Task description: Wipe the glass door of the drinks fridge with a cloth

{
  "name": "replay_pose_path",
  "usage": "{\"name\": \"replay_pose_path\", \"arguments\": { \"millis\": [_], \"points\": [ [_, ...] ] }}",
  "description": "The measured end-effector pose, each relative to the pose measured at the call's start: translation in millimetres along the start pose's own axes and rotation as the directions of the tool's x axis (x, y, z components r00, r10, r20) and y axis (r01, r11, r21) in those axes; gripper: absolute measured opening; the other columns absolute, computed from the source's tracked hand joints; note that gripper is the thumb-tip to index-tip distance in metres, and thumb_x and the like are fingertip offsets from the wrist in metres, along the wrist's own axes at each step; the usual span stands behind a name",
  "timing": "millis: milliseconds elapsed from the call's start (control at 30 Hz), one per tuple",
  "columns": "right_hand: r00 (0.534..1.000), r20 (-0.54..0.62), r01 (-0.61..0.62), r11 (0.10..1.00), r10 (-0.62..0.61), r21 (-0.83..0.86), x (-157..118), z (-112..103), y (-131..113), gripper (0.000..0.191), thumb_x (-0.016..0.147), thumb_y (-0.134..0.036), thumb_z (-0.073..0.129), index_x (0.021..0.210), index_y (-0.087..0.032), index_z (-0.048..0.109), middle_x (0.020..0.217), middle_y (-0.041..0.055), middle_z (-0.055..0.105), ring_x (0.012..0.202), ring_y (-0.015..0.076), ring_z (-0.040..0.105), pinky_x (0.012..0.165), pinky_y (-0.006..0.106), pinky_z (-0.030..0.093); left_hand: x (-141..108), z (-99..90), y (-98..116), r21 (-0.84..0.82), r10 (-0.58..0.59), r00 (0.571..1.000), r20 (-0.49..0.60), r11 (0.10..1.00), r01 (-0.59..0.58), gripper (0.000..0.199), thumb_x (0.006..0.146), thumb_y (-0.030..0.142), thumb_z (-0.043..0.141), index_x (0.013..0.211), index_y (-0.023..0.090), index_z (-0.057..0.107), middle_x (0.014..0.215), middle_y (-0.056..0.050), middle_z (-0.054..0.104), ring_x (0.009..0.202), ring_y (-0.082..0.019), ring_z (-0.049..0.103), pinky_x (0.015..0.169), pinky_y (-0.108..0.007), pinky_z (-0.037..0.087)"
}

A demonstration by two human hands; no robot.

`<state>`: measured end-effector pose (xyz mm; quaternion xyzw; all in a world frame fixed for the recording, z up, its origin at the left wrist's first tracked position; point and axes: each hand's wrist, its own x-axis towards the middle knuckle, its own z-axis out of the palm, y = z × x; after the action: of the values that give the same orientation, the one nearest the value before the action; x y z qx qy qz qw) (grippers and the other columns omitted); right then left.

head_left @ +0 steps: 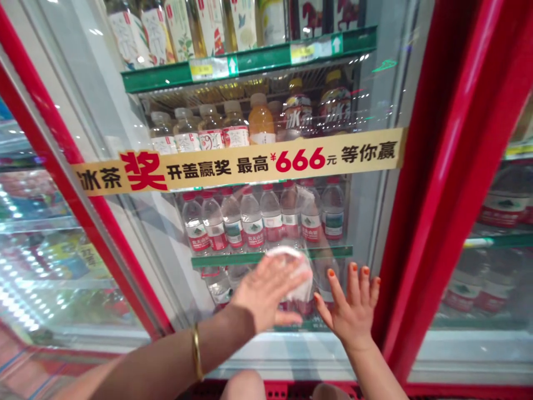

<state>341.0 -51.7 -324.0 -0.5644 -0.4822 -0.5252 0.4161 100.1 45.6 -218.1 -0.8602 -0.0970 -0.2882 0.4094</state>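
My left hand [270, 286], with a gold bangle [197, 353] on its wrist, presses a white cloth [302, 286] against the glass door of a drinks fridge. Its fingers lie stretched over the cloth and partly hide it. To the right, my right hand [353, 308] has its orange-nailed fingers spread at the same glass door and holds nothing. Behind the glass, near both hands, stand red-capped water bottles [252, 219] on a green-edged shelf [233, 260].
A yellow printed strip [233, 164] crosses the door above my hands. Tea and juice bottles [261, 116] fill higher shelves. Red frame posts [441, 183] flank the door, with more stocked fridges on either side. My knees [245, 386] show at the bottom.
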Motion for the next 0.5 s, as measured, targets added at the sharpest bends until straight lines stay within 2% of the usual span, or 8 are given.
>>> {"name": "replay_pose_path", "arguments": {
  "millis": [67,133,200,267,333,400,433,500],
  "points": [
    [1.000,-0.009,-0.018,1.000,0.018,0.009,-1.1,1.0,-0.8,0.088,0.098,-0.049,0.069,0.176,-0.033,0.031,0.185,0.0125,0.023,0.170,0.0423,0.026,0.134,0.070,0.027,-31.3,15.5,18.5,-0.052,0.222,0.975,0.019,0.974,-0.221,0.094,0.089,0.097,0.048,0.163,0.039,0.053,0.182,0.013,0.031,0.175,-0.018,-0.006,0.143,-0.035,0.008],
    [0.999,-0.013,-0.049,0.998,0.050,0.026,-1.4,1.6,-1.8,0.085,0.098,-0.045,0.066,0.176,-0.034,0.031,0.185,0.0111,0.023,0.169,0.0421,0.028,0.134,0.071,0.028,-40.6,13.7,7.2,-0.078,0.305,0.952,-0.002,0.949,-0.304,0.086,0.094,0.092,0.045,0.159,0.039,0.058,0.180,0.016,0.036,0.175,-0.014,-0.005,0.142,-0.031,0.010],
    [0.999,-0.002,-0.051,0.998,0.051,0.030,-0.8,1.3,-1.9,0.081,0.101,-0.040,0.059,0.176,-0.034,0.030,0.186,0.0098,0.021,0.171,0.0401,0.024,0.135,0.070,0.025,-18.0,-6.6,-26.8,-0.055,0.229,0.972,-0.049,0.971,-0.232,0.084,0.098,0.087,0.046,0.164,0.036,0.051,0.181,0.011,0.035,0.176,-0.018,-0.002,0.143,-0.038,0.009],
    [1.000,0.002,-0.031,0.999,0.031,0.019,0.2,0.2,-1.2,0.079,0.102,-0.037,0.054,0.177,-0.034,0.029,0.187,0.0089,0.019,0.172,0.0380,0.019,0.136,0.068,0.023,22.2,-31.1,-61.5,-0.038,0.024,0.997,-0.076,0.999,-0.027,0.089,0.100,0.083,0.050,0.173,0.036,0.034,0.185,0.004,0.028,0.176,-0.025,0.002,0.143,-0.050,0.007],
    [1.000,0.005,-0.020,1.000,0.020,0.008,1.5,-1.2,0.0,0.080,0.102,-0.035,0.054,0.177,-0.033,0.027,0.187,0.0086,0.017,0.173,0.0379,0.018,0.136,0.069,0.023,51.8,-42.2,-73.5,-0.090,-0.155,0.984,-0.090,0.985,0.147,0.099,0.097,0.083,0.057,0.177,0.036,0.022,0.187,-0.002,0.019,0.175,-0.036,0.001,0.141,-0.064,0.009],
    [1.000,0.008,-0.016,1.000,0.016,0.008,2.6,-2.3,0.7,0.081,0.101,-0.035,0.055,0.177,-0.033,0.027,0.187,0.0091,0.017,0.173,0.0387,0.019,0.135,0.070,0.024,48.9,-32.8,-53.9,-0.102,-0.171,0.980,-0.102,0.982,0.161,0.104,0.093,0.085,0.061,0.176,0.034,0.025,0.187,-0.003,0.019,0.175,-0.037,-0.004,0.141,-0.064,0.011],
    [1.000,0.012,-0.012,1.000,0.012,0.009,3.2,-2.7,0.9,0.081,0.101,-0.035,0.056,0.177,-0.032,0.027,0.187,0.0094,0.017,0.172,0.0389,0.019,0.135,0.070,0.024,34.3,-22.1,-35.5,-0.085,-0.114,0.988,-0.102,0.991,0.105,0.103,0.092,0.086,0.060,0.175,0.032,0.031,0.186,-0.001,0.022,0.176,-0.032,-0.006,0.143,-0.057,0.011],
    [1.000,0.007,-0.005,1.000,0.005,0.008,4.2,-3.2,0.4,0.082,0.101,-0.035,0.057,0.177,-0.032,0.027,0.187,0.0094,0.017,0.173,0.0384,0.019,0.136,0.070,0.024,-10.2,2.0,2.6,-0.088,0.077,0.994,-0.071,0.993,-0.084,0.090,0.093,0.087,0.057,0.166,0.035,0.049,0.180,0.008,0.039,0.176,-0.020,0.000,0.142,-0.038,0.019]
  ]
}}
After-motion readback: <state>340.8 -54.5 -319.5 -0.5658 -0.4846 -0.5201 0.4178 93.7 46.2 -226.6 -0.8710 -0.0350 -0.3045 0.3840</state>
